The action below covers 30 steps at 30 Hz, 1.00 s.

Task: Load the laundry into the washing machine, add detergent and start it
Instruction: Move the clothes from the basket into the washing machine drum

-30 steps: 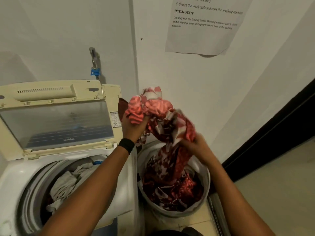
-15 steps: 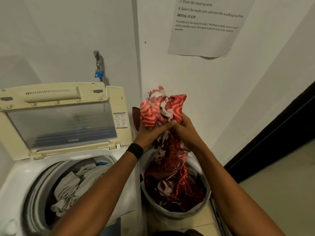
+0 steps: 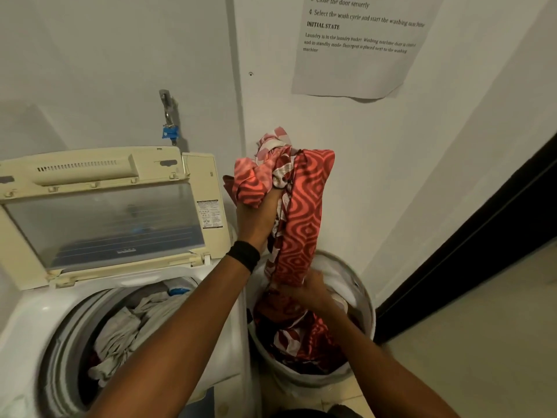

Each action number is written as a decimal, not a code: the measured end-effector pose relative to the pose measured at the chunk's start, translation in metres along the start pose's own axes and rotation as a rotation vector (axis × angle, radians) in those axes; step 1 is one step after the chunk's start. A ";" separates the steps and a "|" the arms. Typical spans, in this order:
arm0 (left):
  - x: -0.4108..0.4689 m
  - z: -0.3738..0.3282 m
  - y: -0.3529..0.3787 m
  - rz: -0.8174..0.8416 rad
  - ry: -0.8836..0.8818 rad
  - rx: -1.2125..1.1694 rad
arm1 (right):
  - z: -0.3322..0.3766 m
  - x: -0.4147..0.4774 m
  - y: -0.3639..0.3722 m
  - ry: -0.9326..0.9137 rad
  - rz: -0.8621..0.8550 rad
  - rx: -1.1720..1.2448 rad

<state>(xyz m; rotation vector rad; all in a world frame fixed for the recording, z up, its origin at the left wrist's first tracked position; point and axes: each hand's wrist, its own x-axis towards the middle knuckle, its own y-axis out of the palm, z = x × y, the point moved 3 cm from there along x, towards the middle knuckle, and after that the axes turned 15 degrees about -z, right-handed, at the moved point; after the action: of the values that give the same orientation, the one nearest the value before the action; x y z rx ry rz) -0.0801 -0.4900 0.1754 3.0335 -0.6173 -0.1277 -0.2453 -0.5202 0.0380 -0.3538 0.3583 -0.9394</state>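
A long red-and-white patterned cloth (image 3: 303, 218) hangs from above down into the round grey laundry basket (image 3: 363, 300) at the right. My left hand (image 3: 259, 218) grips its bunched top, raised in front of the wall. Lower down, my right hand (image 3: 310, 292) holds the same cloth just above the basket's mouth. The top-loading washing machine (image 3: 36, 321) stands at the left with its cream lid (image 3: 99, 212) up. Grey-white clothes (image 3: 126, 330) lie in its drum.
A tap with a blue fitting (image 3: 170, 131) sticks out of the wall behind the machine. A printed instruction sheet (image 3: 358, 46) hangs on the wall above the basket. A dark door frame (image 3: 470, 254) runs along the right, with tiled floor (image 3: 482, 357) beside it.
My right hand has slid down the cloth from beside the left hand to just above the basket. The left hand has stayed raised with the bunched top.
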 end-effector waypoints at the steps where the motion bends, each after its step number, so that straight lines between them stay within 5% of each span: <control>1: 0.000 -0.005 -0.002 -0.018 0.032 0.002 | -0.006 -0.003 0.000 0.004 0.010 0.019; 6: 0.015 -0.008 -0.029 -0.118 0.214 0.114 | 0.038 -0.012 -0.066 -0.187 -0.248 0.170; 10: 0.013 0.009 -0.039 -0.101 0.650 0.453 | 0.085 -0.002 -0.157 -0.208 -0.651 0.552; 13: 0.011 0.020 -0.033 -0.033 0.628 0.561 | 0.119 0.011 -0.167 -0.302 -0.708 0.573; 19: -0.017 0.008 -0.020 0.584 -0.015 0.199 | 0.127 0.033 -0.092 -0.401 -0.563 0.309; 22: -0.025 0.005 -0.018 0.699 0.026 0.201 | 0.124 0.035 -0.087 -0.477 -0.533 0.218; 27: -0.015 0.018 -0.017 0.180 0.062 0.123 | 0.133 0.021 -0.078 -0.433 -0.170 0.214; 30: -0.001 0.026 -0.023 0.082 0.107 0.163 | 0.132 0.021 -0.084 -0.455 0.007 0.152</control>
<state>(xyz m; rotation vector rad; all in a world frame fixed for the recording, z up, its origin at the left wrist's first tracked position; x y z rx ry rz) -0.0747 -0.4691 0.1481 3.1371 -0.7783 0.0915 -0.2351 -0.5651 0.1890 -0.4139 -0.1271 -0.8451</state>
